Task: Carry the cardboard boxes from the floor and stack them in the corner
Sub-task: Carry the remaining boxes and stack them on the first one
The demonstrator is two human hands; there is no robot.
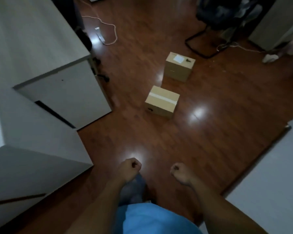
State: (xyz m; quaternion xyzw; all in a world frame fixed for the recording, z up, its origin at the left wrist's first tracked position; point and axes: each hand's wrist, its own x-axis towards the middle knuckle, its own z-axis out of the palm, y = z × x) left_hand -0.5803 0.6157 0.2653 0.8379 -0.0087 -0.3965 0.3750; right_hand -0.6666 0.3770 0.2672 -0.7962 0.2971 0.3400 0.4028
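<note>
Grip: curling loosely into fists, both the left hand (131, 168) and the right hand (179, 171); holding nothing; hanging apart over bare floor (210, 141).
Landmark: taking the nearer box (161, 102) as the reference for every place below.
Nearer box: sitting flat on the floor, closed, a strip of pale tape running across its top; standing free, nothing leaning on it.
Farther box: resting beyond the nearer box, slightly to its right, apart from it; carrying a white label (178, 58) on its top face (farther box (179, 66)).
Hands relative to the box: hovering well short of the nearer box, on the camera side of it, with open floor lying between; left hand sitting left of its line, right hand a little right of it.
Surroundings: pale cabinets (63, 92) lining the space left of the nearer box; a white cord (108, 27) trailing far beyond it to the left; a dark chair base (201, 46) standing beyond it to the right.
Step in hand, as a judgement: approaching for the first pickup; neither box lifted yet.
Doing it well: closing in squarely on the nearer box; uncurling both fists before reaching; bending at the knees; placing one palm on each opposite side, low down; lifting level.
Corner: not identifiable from this view; cannot tell where the stack belongs.
</note>
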